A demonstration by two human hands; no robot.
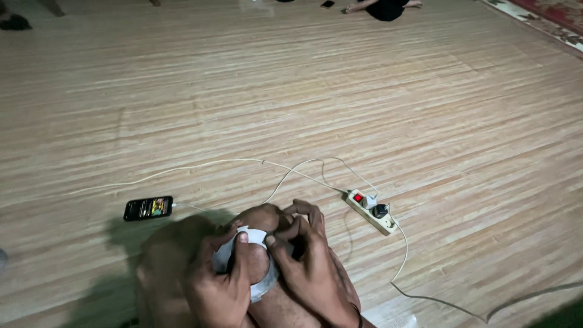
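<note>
My left hand (pixel 217 280) and my right hand (pixel 305 252) meet over my bent knee (pixel 261 217) at the bottom centre. Both grip a white ring-shaped band (pixel 262 288), like a roll of tape, with the thumbs pressed on its upper rim. The band's lower curve shows beneath my left thumb; the rest is hidden by fingers.
A lit phone (pixel 148 208) lies on the wooden floor (pixel 303 97) to the left, plugged into a white cable (pixel 200 165). A white power strip (pixel 371 211) with a red switch lies to the right. A seated person (pixel 385 7) is far back. A patterned rug (pixel 546 18) borders the top right.
</note>
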